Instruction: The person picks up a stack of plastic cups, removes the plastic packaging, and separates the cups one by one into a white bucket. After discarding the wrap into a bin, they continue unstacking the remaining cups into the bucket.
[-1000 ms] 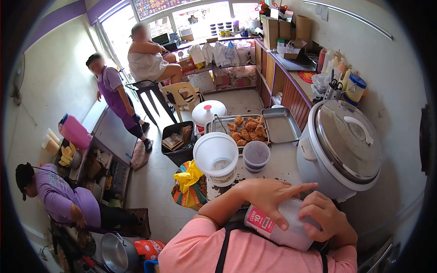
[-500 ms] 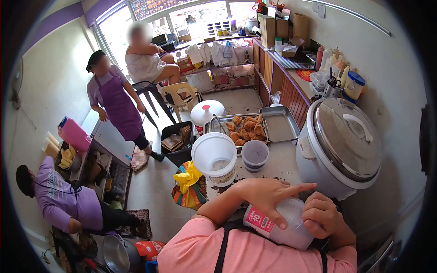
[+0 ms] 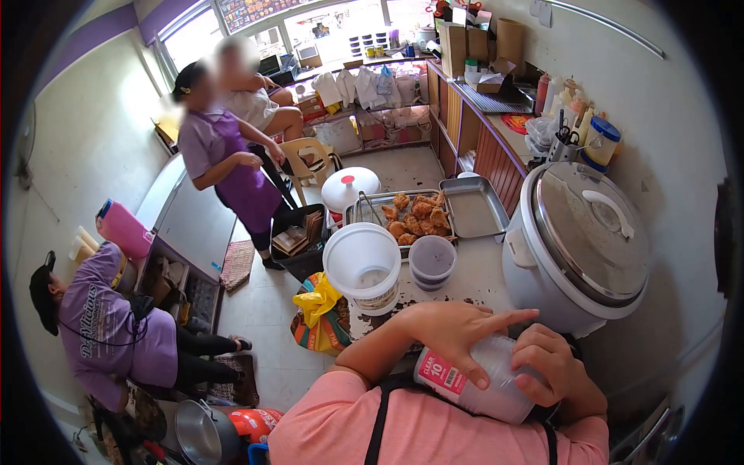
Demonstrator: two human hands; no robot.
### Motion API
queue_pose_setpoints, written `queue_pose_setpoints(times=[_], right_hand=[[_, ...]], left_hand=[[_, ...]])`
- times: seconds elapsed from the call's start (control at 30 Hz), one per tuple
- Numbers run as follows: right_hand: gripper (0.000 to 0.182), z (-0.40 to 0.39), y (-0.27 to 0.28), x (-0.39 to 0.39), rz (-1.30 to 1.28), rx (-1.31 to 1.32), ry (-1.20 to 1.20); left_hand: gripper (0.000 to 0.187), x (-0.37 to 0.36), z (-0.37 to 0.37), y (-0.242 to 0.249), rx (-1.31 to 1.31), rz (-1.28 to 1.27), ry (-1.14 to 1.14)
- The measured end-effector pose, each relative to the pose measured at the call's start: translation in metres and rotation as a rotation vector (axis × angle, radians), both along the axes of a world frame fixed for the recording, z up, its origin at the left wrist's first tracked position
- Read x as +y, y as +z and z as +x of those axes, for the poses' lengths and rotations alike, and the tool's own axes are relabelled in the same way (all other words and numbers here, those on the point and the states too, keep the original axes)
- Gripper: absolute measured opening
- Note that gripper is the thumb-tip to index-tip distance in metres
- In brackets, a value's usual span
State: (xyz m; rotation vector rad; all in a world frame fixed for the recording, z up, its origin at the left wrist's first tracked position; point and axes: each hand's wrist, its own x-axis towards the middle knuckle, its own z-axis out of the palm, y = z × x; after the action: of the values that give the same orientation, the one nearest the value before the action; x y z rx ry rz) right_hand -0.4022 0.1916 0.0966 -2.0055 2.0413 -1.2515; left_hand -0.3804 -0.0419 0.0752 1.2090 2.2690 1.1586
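Observation:
A wrapped stack of clear plastic tubs (image 3: 496, 380) with a pink label reading "CLEAR 10" lies on its side against my chest. My left hand (image 3: 453, 333) lies across the top of the stack, thumb over the label side and index finger stretched to the right, holding it. At the stack's right end, my right hand (image 3: 546, 364) has its fingers curled against the plastic; whether they pinch the wrap is hard to see. Just beyond my left forearm stand a white bucket (image 3: 361, 260) and some stacked round tubs (image 3: 432, 260).
Fried chicken (image 3: 415, 218) sits on a rack tray beside a bare metal tray (image 3: 474, 209). A large rice cooker (image 3: 577, 240) stands right. One co-worker in a purple apron (image 3: 240, 167) stands ahead; another (image 3: 128, 318) bends at left. A black bin (image 3: 298, 248) is on the floor.
The aproned co-worker has stepped to the right and turned, now overlapping the seated person. The co-worker at left bends further. My hands and the stack have barely moved.

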Motion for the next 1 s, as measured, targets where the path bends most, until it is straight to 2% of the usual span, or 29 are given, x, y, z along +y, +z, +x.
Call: queue_pose_setpoints(times=[0.3,0.6,1.0], right_hand=[[0.017,-0.005,-0.008,0.006,0.012,-0.015,0.024],[0.026,-0.004,-0.003,0.003,0.016,-0.083,-0.060],[0.019,-0.010,-0.009,0.006,0.036,-0.110,-0.050]], left_hand=[[0.123,0.002,-0.006,-0.003,-0.016,-0.020,-0.020],[0.122,0.004,-0.011,-0.003,-0.027,-0.036,-0.028],[0.122,0.005,-0.016,-0.005,-0.036,-0.008,-0.040]])
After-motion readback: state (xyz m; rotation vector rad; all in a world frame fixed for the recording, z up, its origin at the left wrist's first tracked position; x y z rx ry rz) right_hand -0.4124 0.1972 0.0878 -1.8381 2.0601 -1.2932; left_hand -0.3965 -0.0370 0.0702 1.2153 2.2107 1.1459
